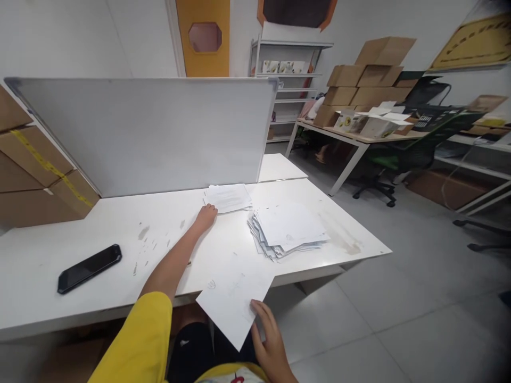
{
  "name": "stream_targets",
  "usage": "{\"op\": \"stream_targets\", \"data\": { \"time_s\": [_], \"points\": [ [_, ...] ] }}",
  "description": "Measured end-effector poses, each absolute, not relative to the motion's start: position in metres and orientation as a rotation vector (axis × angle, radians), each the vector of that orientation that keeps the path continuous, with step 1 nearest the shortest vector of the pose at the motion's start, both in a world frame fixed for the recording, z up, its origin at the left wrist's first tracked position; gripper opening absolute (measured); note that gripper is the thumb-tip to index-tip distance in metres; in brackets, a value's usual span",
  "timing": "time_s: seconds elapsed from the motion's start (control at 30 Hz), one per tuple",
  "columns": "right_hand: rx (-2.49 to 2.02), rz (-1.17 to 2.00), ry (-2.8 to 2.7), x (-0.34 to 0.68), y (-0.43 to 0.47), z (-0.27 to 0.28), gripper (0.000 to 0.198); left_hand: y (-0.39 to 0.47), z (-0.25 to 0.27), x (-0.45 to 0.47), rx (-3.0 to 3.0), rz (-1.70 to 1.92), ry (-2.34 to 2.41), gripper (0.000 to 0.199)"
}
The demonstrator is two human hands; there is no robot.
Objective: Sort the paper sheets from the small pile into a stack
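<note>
My right hand (pixel 269 338) pinches the right edge of a white sheet of paper (pixel 239 298) between thumb and fingers. The sheet lies partly over the table's front edge and sticks out above my lap, with faint marks on it. Farther forward, my left hand (pixel 206 217) has its fingers curled at the near left corner of a smaller stack of papers (pixel 228 198) below the whiteboard. A thicker, uneven stack of papers (pixel 289 226) lies to the right, between the smaller stack and the table's right side.
A whiteboard (pixel 179 133) stands along the back of the white table (pixel 159 234). On the left are a black phone (pixel 90 267) and cardboard boxes (pixel 43 170). Beyond, another desk (pixel 359 137) carries boxes, with an office chair (pixel 415 146) beside it and a person partly visible behind.
</note>
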State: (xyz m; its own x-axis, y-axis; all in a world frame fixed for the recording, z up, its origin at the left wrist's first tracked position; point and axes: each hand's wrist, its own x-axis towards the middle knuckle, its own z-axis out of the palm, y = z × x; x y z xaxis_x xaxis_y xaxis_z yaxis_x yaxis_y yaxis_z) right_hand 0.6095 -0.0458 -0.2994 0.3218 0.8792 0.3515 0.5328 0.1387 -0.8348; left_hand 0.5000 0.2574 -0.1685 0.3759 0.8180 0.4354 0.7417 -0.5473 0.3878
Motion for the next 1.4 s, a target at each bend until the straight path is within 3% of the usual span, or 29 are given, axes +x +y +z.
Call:
{"op": "stream_targets", "data": {
  "time_s": [0.23,0.37,0.53,0.77,0.9,1.03,1.27,1.4],
  "points": [
    [-1.504,0.436,-1.11,0.604,-0.022,-0.301,0.04,0.167,-0.173,0.477,2.625,0.784,1.274,0.031],
    [-1.492,0.468,-1.08,0.604,-0.015,-0.314,0.044,0.09,-0.199,0.464,2.641,0.752,1.242,0.007],
    [-1.383,0.504,-1.222,0.6,-0.017,-0.33,0.037,0.037,-0.235,0.459,2.748,0.617,1.206,0.024],
    [-1.524,0.387,-0.866,0.651,-0.025,-0.359,0.049,0.047,-0.279,0.439,2.675,0.674,1.37,0.036],
    [-1.451,0.762,-0.603,0.667,-0.013,-0.359,0.044,0.044,-0.279,0.432,2.621,0.679,1.338,0.034],
    [-1.233,1.185,-0.453,0.666,-0.003,-0.342,0.052,0.036,-0.265,0.425,2.6,0.741,1.317,0.035],
    [-1.161,1.332,-0.502,0.664,0.009,-0.294,0.052,0.03,-0.259,0.41,2.482,0.976,1.402,0.037],
    [-1.287,1.27,-0.635,0.657,0.015,-0.281,0.041,0.026,-0.278,0.413,1.862,1.318,1.649,0.026]
  ]
}}
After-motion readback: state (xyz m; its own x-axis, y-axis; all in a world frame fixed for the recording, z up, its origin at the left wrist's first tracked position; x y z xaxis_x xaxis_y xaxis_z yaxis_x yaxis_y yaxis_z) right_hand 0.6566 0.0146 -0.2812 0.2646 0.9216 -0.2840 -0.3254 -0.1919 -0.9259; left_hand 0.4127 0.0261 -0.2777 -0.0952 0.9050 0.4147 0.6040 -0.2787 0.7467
